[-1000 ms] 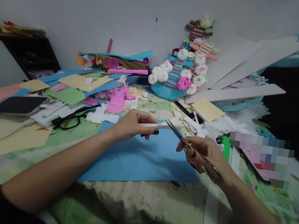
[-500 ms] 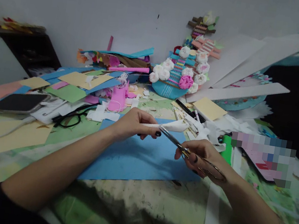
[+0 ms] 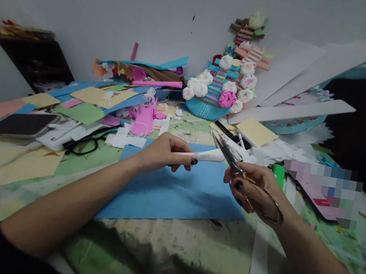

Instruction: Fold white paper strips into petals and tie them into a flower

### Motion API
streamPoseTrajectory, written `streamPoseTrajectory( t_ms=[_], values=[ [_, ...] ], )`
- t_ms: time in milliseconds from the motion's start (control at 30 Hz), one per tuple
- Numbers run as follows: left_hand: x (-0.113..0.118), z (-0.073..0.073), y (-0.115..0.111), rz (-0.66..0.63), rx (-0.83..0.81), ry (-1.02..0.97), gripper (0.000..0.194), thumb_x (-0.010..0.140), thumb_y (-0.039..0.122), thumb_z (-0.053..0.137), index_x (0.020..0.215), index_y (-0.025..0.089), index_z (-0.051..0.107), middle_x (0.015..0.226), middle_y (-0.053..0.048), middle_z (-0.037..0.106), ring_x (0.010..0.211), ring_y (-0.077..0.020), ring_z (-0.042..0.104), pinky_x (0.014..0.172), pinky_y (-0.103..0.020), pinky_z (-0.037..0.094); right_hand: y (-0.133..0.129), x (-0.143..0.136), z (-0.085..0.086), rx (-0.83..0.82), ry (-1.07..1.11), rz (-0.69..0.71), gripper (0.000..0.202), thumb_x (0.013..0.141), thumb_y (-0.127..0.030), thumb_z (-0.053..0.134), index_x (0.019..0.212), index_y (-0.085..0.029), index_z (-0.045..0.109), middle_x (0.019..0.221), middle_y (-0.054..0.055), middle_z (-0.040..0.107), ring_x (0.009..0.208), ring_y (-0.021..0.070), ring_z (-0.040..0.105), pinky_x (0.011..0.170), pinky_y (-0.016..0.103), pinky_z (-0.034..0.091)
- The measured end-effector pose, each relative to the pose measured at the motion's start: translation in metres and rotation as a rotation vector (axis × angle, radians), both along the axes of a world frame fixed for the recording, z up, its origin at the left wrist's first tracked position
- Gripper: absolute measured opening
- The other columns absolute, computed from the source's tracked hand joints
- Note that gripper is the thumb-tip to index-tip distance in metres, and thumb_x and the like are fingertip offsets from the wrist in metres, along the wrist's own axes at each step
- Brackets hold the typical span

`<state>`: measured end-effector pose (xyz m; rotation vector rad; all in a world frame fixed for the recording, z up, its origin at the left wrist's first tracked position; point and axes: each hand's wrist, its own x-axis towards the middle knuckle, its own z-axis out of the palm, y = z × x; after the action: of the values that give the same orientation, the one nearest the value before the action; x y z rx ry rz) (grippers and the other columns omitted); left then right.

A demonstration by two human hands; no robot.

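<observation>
Between the thumb and fingers of my left hand is a narrow folded piece of white paper, its free end pointing right. My right hand holds gold-handled scissors with the blades tilted up and left, just beyond the paper's tip and slightly parted. The handle loops lie back against my palm and wrist. Both hands are above a blue sheet of paper lying on the table.
Flower-decorated paper crafts lean on the wall. Glasses, a dark phone-like device and coloured paper lie left. Right are a green object, white scraps and a partly blurred pink item. A white strip hangs over the front edge.
The scissors have come away from the white paper, moving right, with their blades swung more upward. My left hand stays in nearly the same place with the paper.
</observation>
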<state>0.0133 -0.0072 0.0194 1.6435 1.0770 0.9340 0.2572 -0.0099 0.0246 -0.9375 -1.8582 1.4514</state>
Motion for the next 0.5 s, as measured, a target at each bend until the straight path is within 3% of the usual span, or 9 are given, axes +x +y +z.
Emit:
streamPoseTrajectory(
  t_ms=[100, 200, 267, 367, 500],
  values=[
    [0.001, -0.001, 0.001, -0.007, 0.012, 0.031, 0.019, 0.072, 0.028, 0.065, 0.077, 0.011, 0.07, 0.061, -0.004, 0.067, 0.041, -0.0044, 0.047, 0.039, -0.015, 0.037, 0.002, -0.002, 0.0, 0.149, -0.134, -0.308, 0.036, 0.072, -0.051, 0.063, 0.081, -0.016, 0.057, 0.047, -0.003, 0.052, 0.034, 0.0079, 0.041, 0.034, 0.02, 0.029],
    [0.001, -0.001, 0.0, -0.001, 0.026, 0.021, 0.022, 0.074, 0.026, 0.061, 0.087, 0.011, 0.071, 0.06, -0.003, 0.066, 0.04, -0.0042, 0.046, 0.039, -0.015, 0.037, 0.012, 0.001, -0.006, 0.377, -0.481, -0.507, 0.032, 0.074, -0.044, 0.061, 0.09, -0.016, 0.062, 0.055, 0.001, 0.06, 0.043, 0.0129, 0.051, 0.041, 0.023, 0.032],
    [0.002, 0.0, -0.001, 0.005, 0.033, 0.031, 0.028, 0.074, 0.024, 0.061, 0.097, 0.011, 0.07, 0.059, -0.002, 0.066, 0.039, -0.0041, 0.045, 0.039, -0.015, 0.037, 0.019, 0.004, -0.014, 0.53, -0.719, -0.516, 0.032, 0.076, -0.04, 0.058, 0.095, -0.015, 0.064, 0.057, 0.003, 0.062, 0.05, 0.0165, 0.055, 0.046, 0.025, 0.031],
    [0.004, 0.0, -0.004, -0.014, 0.04, 0.07, 0.029, 0.074, 0.025, 0.061, 0.099, 0.011, 0.07, 0.056, -0.002, 0.065, 0.038, -0.0042, 0.044, 0.038, -0.015, 0.037, 0.024, 0.008, -0.023, 0.692, -0.866, -0.431, 0.029, 0.08, -0.034, 0.053, 0.099, -0.015, 0.067, 0.067, 0.007, 0.067, 0.059, 0.0197, 0.06, 0.051, 0.026, 0.033],
    [0.01, 0.0, -0.008, -0.073, 0.033, 0.121, 0.026, 0.076, 0.028, 0.061, 0.093, 0.011, 0.071, 0.055, -0.002, 0.064, 0.039, -0.0046, 0.044, 0.037, -0.014, 0.036, 0.015, 0.004, -0.016, 0.929, -0.687, -0.471, 0.021, 0.082, -0.021, 0.05, 0.09, -0.015, 0.068, 0.083, 0.01, 0.069, 0.071, 0.0212, 0.062, 0.063, 0.031, 0.042]
  ],
)
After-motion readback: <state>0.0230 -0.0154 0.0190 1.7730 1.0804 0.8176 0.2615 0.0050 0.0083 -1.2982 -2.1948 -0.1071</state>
